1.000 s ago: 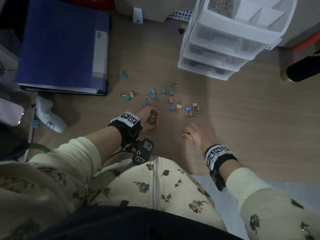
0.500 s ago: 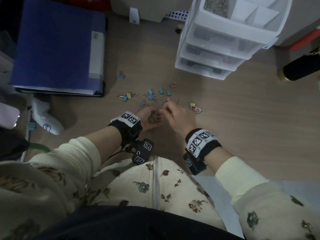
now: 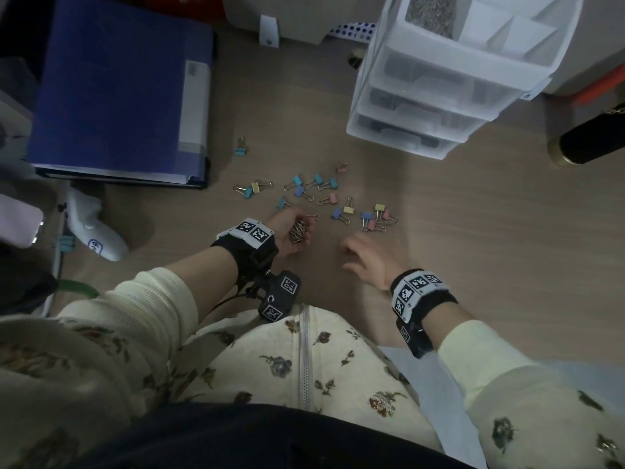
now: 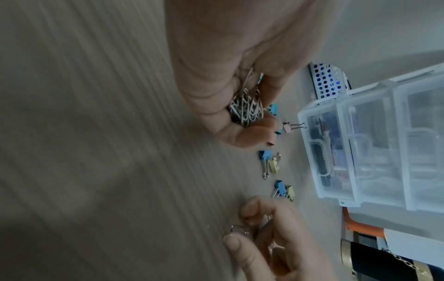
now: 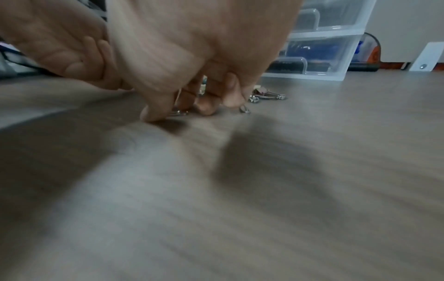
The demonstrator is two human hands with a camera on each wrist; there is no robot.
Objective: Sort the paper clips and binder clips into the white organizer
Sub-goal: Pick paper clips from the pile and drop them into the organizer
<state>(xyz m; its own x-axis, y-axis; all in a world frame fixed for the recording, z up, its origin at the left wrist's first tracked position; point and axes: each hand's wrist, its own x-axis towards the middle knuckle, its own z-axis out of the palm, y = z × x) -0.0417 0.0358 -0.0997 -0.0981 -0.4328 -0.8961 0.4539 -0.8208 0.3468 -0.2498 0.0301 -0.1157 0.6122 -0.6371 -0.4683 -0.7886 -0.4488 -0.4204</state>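
**Paper clips cupped in one hand, more being picked off the table**

Fingers of the left hand (image 3: 291, 228) curl round a bunch of silver paper clips (image 4: 245, 112) cupped in the palm, low over the wooden table (image 3: 473, 231). The right hand (image 3: 367, 262) reaches down beside it, fingertips (image 5: 153, 114) bent onto the table at a loose paper clip (image 4: 72, 229); whether they grip it cannot be told. Coloured binder clips (image 3: 341, 211) lie scattered just beyond both hands. The white organizer (image 3: 449, 79) stands farther back, its top tray holding paper clips.
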